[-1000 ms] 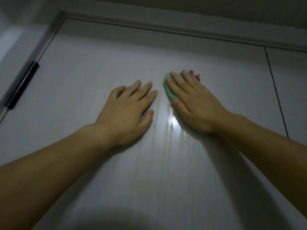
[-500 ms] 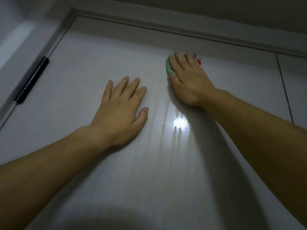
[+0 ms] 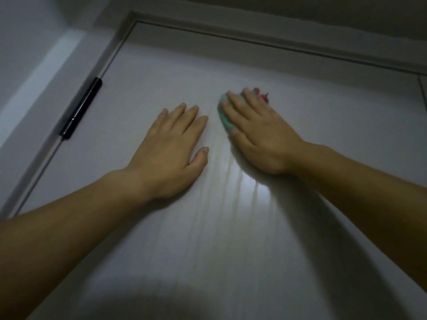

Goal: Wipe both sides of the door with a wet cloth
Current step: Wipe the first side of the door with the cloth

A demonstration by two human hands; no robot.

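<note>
We have the cloth [image 3: 223,116], green with a bit of red showing past the fingertips, pressed against the door [image 3: 231,239] under our right hand [image 3: 261,132]. It sits well to the right of the hinge [image 3: 80,108] and about level with it. That hand's grip is apart: the fingers lie straight over the cloth and press it rather than curl round it. Our left hand [image 3: 171,148] lies flat on the door between the hinge and the cloth, grip apart as well, holding nothing.

The likeliest slip, we think, is the cloth itself. Only pressure holds it, so easing off could let it slide from under the palm and drop. Wet streaks [image 3: 231,181] run down the door below the cloth. A cloth this wet may send drips farther down and leave marks as they dry. The left hand braces just beside those streaks and could skid if it strays onto them. Leaning on both hands could also swing the door on its hinge; we cannot tell whether it is latched.

The frame [image 3: 254,35] runs across above the hinge, a pale wall [image 3: 34,54] lies left of it, and a thin seam [image 3: 421,88] shows far to its right. In the way are our own left hand and forearm, which cover the strip between hinge and cloth. The hinge barrel stands proud and could snag the cloth. The dim light makes wiped and unwiped patches hard to tell apart.
</note>
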